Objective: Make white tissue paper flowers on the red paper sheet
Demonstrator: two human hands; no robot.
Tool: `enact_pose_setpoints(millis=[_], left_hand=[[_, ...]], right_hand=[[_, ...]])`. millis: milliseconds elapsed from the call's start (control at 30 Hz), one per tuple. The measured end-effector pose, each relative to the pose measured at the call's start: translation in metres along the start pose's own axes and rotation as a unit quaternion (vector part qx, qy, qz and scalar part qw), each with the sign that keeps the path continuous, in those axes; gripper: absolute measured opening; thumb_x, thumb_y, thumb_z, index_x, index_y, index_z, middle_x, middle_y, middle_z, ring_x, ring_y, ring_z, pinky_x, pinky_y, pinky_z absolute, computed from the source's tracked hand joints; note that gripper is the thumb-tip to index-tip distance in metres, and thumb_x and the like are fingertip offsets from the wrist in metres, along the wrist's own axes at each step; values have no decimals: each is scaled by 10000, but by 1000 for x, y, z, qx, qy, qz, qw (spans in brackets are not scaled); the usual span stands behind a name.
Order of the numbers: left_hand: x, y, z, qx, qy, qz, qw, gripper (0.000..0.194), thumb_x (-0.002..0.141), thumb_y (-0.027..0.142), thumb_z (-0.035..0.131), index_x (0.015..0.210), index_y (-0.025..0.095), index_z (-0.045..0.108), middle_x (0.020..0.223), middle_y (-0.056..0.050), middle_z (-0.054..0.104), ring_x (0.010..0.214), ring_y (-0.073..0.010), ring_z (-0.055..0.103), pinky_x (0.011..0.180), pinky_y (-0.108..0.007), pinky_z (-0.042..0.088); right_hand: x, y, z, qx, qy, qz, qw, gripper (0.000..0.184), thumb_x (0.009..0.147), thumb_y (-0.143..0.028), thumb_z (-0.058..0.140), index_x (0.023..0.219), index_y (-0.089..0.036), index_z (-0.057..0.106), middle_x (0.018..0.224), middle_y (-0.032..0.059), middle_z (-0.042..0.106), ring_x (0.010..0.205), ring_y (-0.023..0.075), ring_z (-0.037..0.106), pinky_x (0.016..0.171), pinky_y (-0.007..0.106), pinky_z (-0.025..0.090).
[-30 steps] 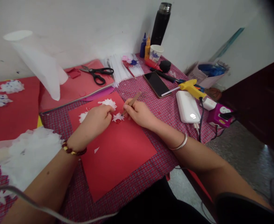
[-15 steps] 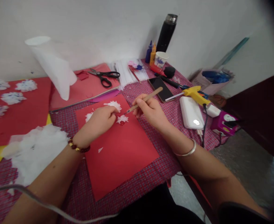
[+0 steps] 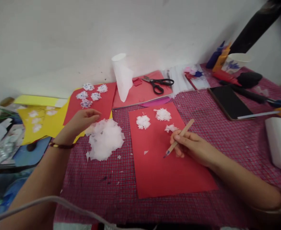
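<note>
My right hand [image 3: 190, 145] grips a flat wooden stick [image 3: 184, 131], its dark-stained tip pointing down over a red paper sheet [image 3: 159, 179]. Two full white tissue-paper flowers [image 3: 163, 114] and a smaller white tuft [image 3: 171, 128] sit on that sheet's upper part. The tuft is partly behind my right fingers. My left hand [image 3: 84, 121] hovers at the upper left edge of a heap of white tissue pieces [image 3: 105, 140], fingers loosely stretched out and no object visible in them. A small white scrap [image 3: 146, 152] lies on the red sheet.
A second red sheet [image 3: 71, 111] bears several blue-speckled white flowers. Behind are a rolled white paper [image 3: 122, 75], scissors [image 3: 158, 83] and a plastic bag [image 3: 178, 78]. A phone [image 3: 230, 102], paper cup [image 3: 238, 60] and paint bottles [image 3: 219, 59] stand right. A pale cable [image 3: 51, 198] crosses the foreground.
My left hand has left the flowers and moved left to the tissue heap. The wooden stick has tipped lower, away from the small tuft. The view has swung left.
</note>
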State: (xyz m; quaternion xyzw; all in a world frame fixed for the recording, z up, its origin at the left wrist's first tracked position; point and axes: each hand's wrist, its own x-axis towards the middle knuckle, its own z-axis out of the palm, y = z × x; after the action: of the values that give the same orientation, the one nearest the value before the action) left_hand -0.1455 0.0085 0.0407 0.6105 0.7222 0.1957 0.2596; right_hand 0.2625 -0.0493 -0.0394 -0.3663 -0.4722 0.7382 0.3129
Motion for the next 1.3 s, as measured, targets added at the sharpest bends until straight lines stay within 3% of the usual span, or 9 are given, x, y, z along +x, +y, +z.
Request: enact_pose_setpoints(millis=[100,367,600,800,933,1067,1167,1300], left_hand=[[2,-9,15,-5,-20,5,1000,300,740,418,630,884,166,708,813,-38,698,707,-173,593,624,-264,447],[17,7,33,95,-48,-5,994,231,713,383,602,610,176,593,555,9,537,553,-151,498,485,-244,315],[-1,16,23,-23,-12,-1,1000,213,708,370,632,633,191,544,566,39,477,510,-112,417,482,-242,292],[-32,50,20,-199,27,-4,980,176,728,322,667,687,209,539,625,18,547,521,-113,449,486,-250,321],[-43,80,47,-314,-38,7,949,176,689,278,667,637,206,515,601,16,542,545,-109,485,523,-256,378],[-48,110,87,-326,-101,18,940,185,634,273,681,608,201,513,570,31,511,507,-86,435,496,-240,340],[-50,128,109,-303,-151,33,940,183,628,307,662,600,208,510,561,26,522,500,-96,445,491,-249,347],[-51,141,120,-264,-185,62,945,158,629,332,612,604,224,499,545,18,530,493,-116,456,493,-269,365]], right_hand=[[1,0,-3,3,10,13,1000,291,938,-454,547,855,-188,631,559,6,583,514,117,520,507,256,376],[2,-2,-4,-23,2,15,1000,298,950,-457,524,882,-185,625,583,10,590,538,125,534,534,271,396],[1,-5,-2,-45,-12,-3,999,298,951,-462,520,874,-192,622,583,3,587,526,118,528,518,270,388],[4,-5,2,-26,5,-29,999,278,913,-461,578,851,-191,609,579,-2,590,514,116,531,498,260,408],[2,-9,4,-13,60,-116,991,227,906,-419,611,916,-192,608,698,8,664,543,103,566,536,250,446],[-5,-20,10,-17,80,-218,972,226,920,-420,593,975,-201,593,807,21,702,594,104,601,593,257,483],[-7,-26,15,-45,79,-242,966,268,916,-453,584,983,-193,584,806,22,690,613,105,598,592,255,492],[-7,-29,17,-73,70,-250,963,256,925,-437,568,978,-187,579,796,13,667,616,92,577,587,238,488]])
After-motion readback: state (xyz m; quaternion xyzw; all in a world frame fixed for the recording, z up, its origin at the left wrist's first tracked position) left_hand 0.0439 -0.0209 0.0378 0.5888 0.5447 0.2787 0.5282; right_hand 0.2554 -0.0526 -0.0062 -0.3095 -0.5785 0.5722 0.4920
